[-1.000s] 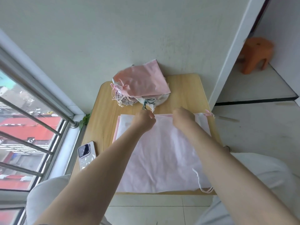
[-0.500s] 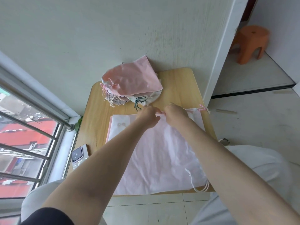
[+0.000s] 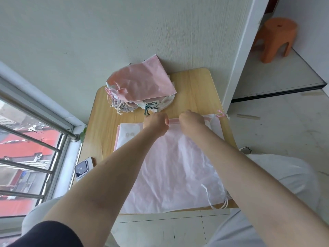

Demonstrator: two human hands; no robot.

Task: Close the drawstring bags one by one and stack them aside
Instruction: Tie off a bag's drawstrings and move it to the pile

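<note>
Bright daylight from the window (image 3: 26, 148), soft shadows, wide-angle bending at edges.

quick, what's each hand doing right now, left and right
Left hand: fingers curled, gripping the top edge of the pale pink bag.
Right hand: fingers curled, gripping the same top edge, close beside the left.

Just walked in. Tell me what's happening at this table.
A person is closing drawstring bags. Both hands, left hand and right hand, pinch the far pink top edge of the top flat bag, which lies open-flat on a stack on the wooden table. Their grip sits mid-edge; the bag is not yet cinched. A pile of closed bags lies against the wall. A phone rests near the table's left edge.
</note>
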